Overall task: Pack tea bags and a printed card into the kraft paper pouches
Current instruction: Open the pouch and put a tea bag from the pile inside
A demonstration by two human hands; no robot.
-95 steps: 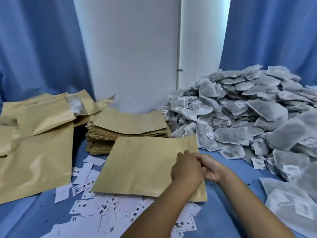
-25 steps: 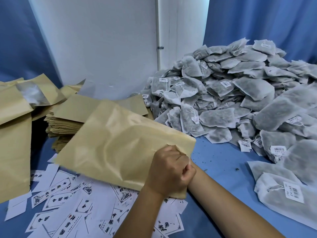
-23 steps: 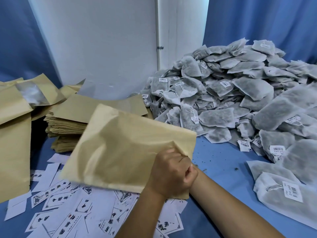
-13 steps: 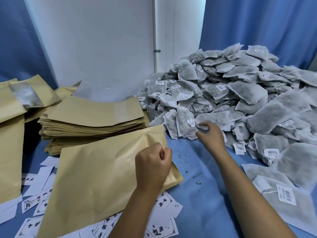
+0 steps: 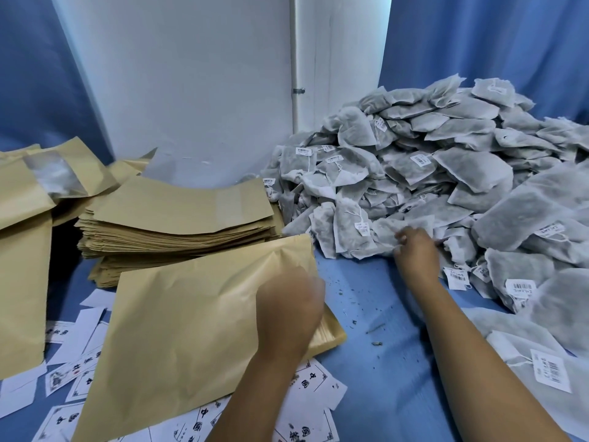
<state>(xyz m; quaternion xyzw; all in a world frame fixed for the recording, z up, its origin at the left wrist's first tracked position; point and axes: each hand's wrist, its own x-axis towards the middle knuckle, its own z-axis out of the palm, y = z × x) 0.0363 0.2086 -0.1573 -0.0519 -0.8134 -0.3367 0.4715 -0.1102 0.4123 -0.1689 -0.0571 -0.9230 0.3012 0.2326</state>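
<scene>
We see the left hand (image 5: 288,311) near the middle of the scene, gripping the right edge of a kraft paper pouch (image 5: 188,333). The hand is motion-blurred, so we cannot make out each finger, but it holds the pouch by its open end, and the pouch lies slanted over a scatter of printed cards (image 5: 314,389) on the blue table (image 5: 382,378).

The right hand (image 5: 416,250) reaches farther and to the right, to the near foot of the big heap of tea bags (image 5: 446,173). Its fingers (image 5: 402,238) are curled on one tea bag (image 5: 390,231) at the heap's edge, pinching its fabric.

To the far left of the held pouch sits a stack of flat kraft pouches (image 5: 178,224), and at the left edge lie more pouches with clear windows (image 5: 52,177). More tagged tea bags (image 5: 541,362) lie at the near right. Bits of loose tea (image 5: 376,328) speck the table between the two arms. A white wall (image 5: 191,84) and blue curtains (image 5: 494,39) stand behind.
</scene>
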